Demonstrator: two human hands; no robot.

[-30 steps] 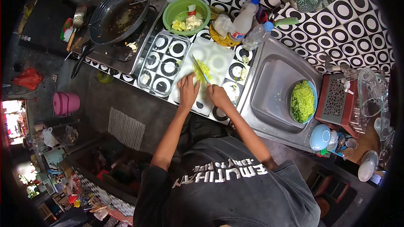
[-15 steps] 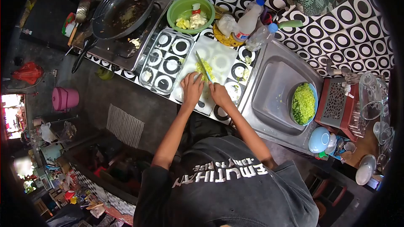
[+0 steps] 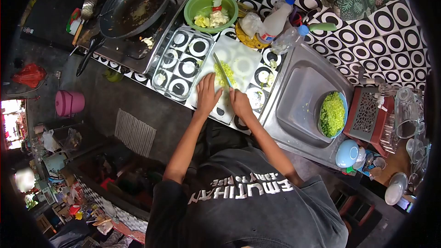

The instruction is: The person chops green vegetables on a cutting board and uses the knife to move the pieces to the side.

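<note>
My right hand (image 3: 240, 102) is wrapped round the handle of a kitchen knife (image 3: 221, 68). The blade points away from me and lies across a small heap of finely chopped pale green vegetable (image 3: 227, 71). Beneath is a translucent white cutting board (image 3: 245, 57). My left hand (image 3: 207, 95) rests on the board's left part, fingers stretched out, just left of the heap and apart from the blade. Left of the board stands a clear rectangular dish (image 3: 172, 64).
Behind the board is a green basin (image 3: 189, 16) with pale vegetable pieces. A large pan (image 3: 133, 16) sits on the stove. Bottles (image 3: 275, 20) stand at the wall. Right, a sink (image 3: 298, 89) holds a bowl of chopped greens (image 3: 332, 112). A red-brown rack (image 3: 366, 115) stands beyond.
My left hand has drawn slightly left off the chopped vegetable, and its fingers have straightened. The knife stays in my right hand over the heap. The view has shifted a little.
</note>
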